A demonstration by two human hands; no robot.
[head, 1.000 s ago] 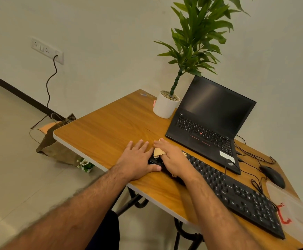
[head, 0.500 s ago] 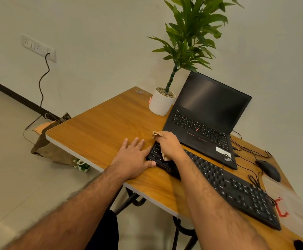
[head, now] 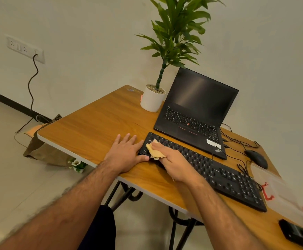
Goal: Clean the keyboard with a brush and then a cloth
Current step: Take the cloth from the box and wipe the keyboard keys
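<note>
**Wiping the keyboard's left end with a tan cloth**

Pressing down on the keys right now is the right hand (head: 172, 160), its grip curled around a small tan cloth (head: 155, 149) that is bunched under the fingers at the left end of the black keyboard (head: 219, 175). The cloth sticks out past the knuckles and covers the corner keys. The keyboard lies slantwise across the wooden desk (head: 93, 130), its far end running toward the lower right.

Over on the other side, the left hand (head: 126, 153) lies flat on the desk, fingers straight and spread, holding nothing. Its thumb reaches along the near left corner of the keyboard, and it looks to be touching the edge, though the angle makes that hard to confirm.

Behind the keyboard stands an open black laptop (head: 195, 112), screen dark. Just left of it is a white pot (head: 151, 101) with a tall green plant (head: 176, 33). To the right, a black mouse (head: 256, 158) sits among loose cables, and a clear plastic box with red clips (head: 282, 192) sits near the keyboard's far end. A black object (head: 296, 233) shows at the bottom right corner; too blurred to identify.
</note>
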